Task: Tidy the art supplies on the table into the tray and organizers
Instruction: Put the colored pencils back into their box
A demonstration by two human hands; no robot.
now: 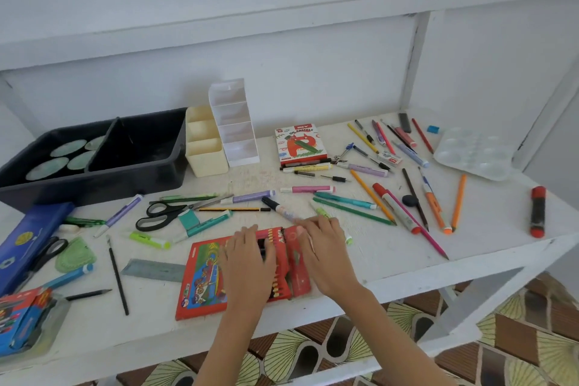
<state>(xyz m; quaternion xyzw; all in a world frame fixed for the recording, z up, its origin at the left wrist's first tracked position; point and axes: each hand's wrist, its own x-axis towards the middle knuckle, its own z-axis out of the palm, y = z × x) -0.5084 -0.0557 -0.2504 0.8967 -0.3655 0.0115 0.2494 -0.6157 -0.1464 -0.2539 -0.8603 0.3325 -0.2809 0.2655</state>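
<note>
A red box of coloured pencils [203, 276] lies near the table's front edge, its flap end open with pencil tips showing. My left hand [247, 260] rests flat on the box and the pencils. My right hand [322, 254] presses on the red flap [297, 273] at the box's right end. Behind them, pens, pencils and markers [388, 200] lie scattered over the white table [391, 263]. At the back left stands a black two-compartment tray [138, 163], with a cream organizer [206, 150] and a white organizer [235, 128] beside it.
Black scissors [163, 213], a grey ruler [153, 269] and a green protractor [75, 255] lie left of the box. A blue case [28, 238] and a crayon pack [25, 320] sit far left. An oil pastel box [299, 142], a clear palette [473, 153] and a red-capped marker [538, 211] lie right.
</note>
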